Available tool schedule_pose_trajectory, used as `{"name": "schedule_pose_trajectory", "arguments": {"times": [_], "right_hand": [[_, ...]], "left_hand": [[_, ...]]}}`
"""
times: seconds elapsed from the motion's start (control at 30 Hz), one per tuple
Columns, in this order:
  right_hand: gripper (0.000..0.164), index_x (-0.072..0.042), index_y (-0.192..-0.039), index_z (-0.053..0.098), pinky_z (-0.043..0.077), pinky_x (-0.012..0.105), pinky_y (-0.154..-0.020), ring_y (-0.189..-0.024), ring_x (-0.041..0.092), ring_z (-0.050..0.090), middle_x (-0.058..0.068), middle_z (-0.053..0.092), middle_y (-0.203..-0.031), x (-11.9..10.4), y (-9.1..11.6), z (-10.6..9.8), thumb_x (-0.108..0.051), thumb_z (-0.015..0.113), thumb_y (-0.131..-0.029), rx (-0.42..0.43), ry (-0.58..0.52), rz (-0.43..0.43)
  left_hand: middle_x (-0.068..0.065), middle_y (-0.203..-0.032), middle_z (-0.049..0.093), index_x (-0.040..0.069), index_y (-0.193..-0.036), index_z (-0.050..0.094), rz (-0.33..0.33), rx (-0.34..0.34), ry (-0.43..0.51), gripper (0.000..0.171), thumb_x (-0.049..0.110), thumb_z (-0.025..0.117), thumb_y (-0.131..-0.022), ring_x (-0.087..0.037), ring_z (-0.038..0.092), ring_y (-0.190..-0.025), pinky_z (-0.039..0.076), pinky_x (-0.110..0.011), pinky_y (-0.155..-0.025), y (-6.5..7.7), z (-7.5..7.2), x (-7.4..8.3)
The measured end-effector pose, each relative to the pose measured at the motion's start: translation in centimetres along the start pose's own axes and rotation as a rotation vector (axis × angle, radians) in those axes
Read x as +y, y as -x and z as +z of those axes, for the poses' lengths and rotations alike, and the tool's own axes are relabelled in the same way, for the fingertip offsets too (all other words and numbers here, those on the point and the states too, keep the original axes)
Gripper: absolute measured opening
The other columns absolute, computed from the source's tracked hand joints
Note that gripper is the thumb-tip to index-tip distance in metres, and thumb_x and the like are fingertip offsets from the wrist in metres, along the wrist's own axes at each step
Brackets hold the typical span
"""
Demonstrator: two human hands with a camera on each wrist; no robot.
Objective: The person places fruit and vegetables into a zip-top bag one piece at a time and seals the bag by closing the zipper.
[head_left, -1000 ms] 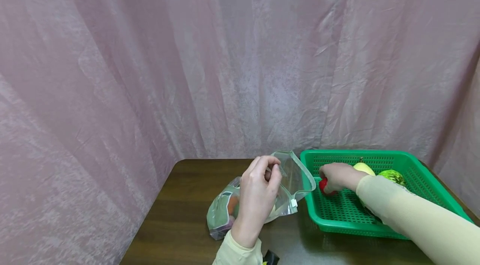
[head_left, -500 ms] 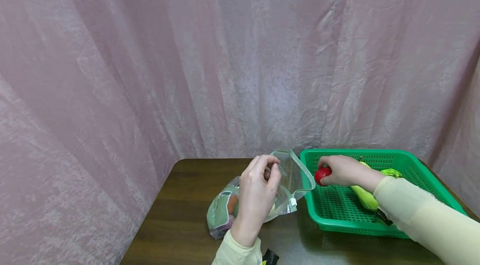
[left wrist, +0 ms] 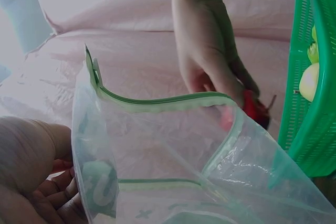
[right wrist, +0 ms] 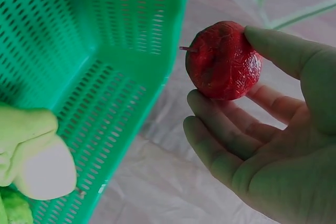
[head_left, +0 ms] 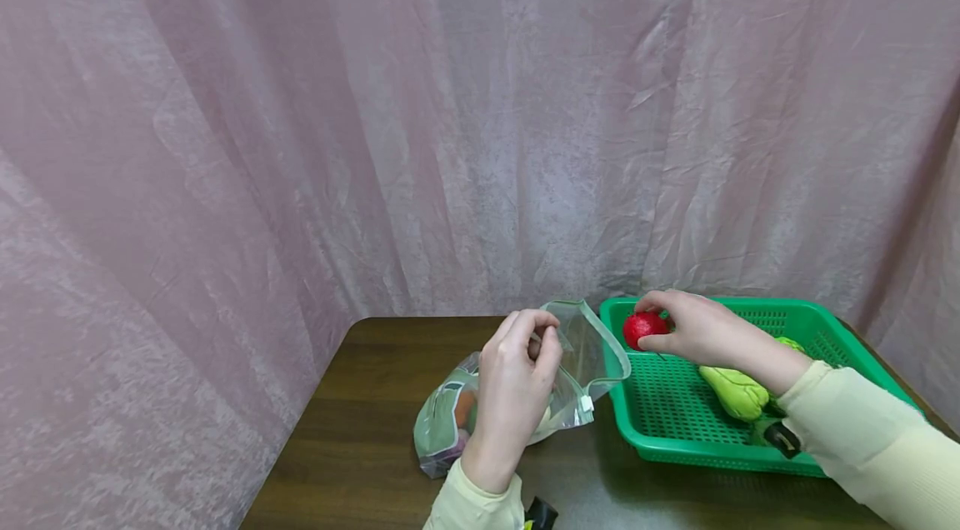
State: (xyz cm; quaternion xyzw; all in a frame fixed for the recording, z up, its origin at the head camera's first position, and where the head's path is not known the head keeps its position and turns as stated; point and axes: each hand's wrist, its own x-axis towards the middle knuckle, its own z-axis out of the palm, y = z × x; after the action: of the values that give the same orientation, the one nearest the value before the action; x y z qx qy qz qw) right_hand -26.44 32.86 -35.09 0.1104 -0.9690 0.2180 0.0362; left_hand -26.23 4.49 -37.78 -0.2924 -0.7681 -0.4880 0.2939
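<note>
My right hand (head_left: 697, 328) holds a red apple (head_left: 643, 330) between thumb and fingers over the left side of the green basket (head_left: 637, 438). In the right wrist view the apple (right wrist: 223, 60) is shiny and wrinkled, with a short stem. My left hand (head_left: 517, 388) pinches the mouth edge of a clear zip bag (head_left: 600, 347) with a green trim and a white slider. The bag's mouth gapes toward the basket. In the left wrist view the left hand (left wrist: 42, 177) is at the bag's side, its fingertips partly hidden. An orange item (head_left: 465, 409) and a purplish one show inside the bag.
The basket holds a light green, lumpy vegetable (head_left: 735, 392) and a brighter green one (head_left: 791, 343), partly behind the right arm. The bag and basket stand on a dark brown wooden table (head_left: 337, 430). A pink curtain (head_left: 450, 138) hangs behind the table.
My right hand has lifted the red apple up from inside the basket and slightly to the left. The left hand and the bag have stayed in place.
</note>
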Motion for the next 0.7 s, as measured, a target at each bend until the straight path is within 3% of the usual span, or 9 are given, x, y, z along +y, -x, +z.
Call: {"name": "schedule_pose_trajectory", "arguments": {"times": [0.23, 0.43, 0.7], "right_hand": [[0.053, -0.008, -0.135, 0.072, 0.059, 0.047, -0.081, -0.106, 0.033, 0.071, 0.014, 0.067, -0.124, -1.7, 0.7, -0.9, -0.034, 0.090, -0.093, 0.073, -0.031, -0.002], [0.052, -0.010, -0.135, 0.073, 0.059, 0.041, -0.078, -0.104, 0.028, 0.073, 0.009, 0.068, -0.122, -3.3, 1.1, -0.7, -0.034, 0.090, -0.093, 0.095, -0.120, -0.021], [0.047, -0.013, -0.134, 0.074, 0.059, 0.042, -0.081, -0.105, 0.026, 0.074, 0.005, 0.070, -0.122, -4.8, 0.8, -0.1, -0.036, 0.088, -0.095, 0.095, -0.164, -0.041]], "left_hand": [[0.003, -0.087, 0.066, 0.005, -0.102, 0.077, 0.001, 0.005, 0.005, 0.010, -0.001, 0.068, -0.102, -0.004, 0.058, -0.065, 0.051, -0.018, -0.058, 0.0, -0.1, 0.0], [0.003, -0.087, 0.066, 0.006, -0.101, 0.077, 0.006, 0.011, 0.001, 0.011, -0.001, 0.069, -0.101, -0.005, 0.058, -0.066, 0.051, -0.018, -0.058, 0.0, 0.0, 0.0], [0.002, -0.088, 0.067, 0.006, -0.103, 0.077, -0.003, 0.005, -0.007, 0.009, 0.000, 0.070, -0.101, -0.006, 0.057, -0.067, 0.052, -0.019, -0.059, 0.0, -0.1, 0.0]]}}
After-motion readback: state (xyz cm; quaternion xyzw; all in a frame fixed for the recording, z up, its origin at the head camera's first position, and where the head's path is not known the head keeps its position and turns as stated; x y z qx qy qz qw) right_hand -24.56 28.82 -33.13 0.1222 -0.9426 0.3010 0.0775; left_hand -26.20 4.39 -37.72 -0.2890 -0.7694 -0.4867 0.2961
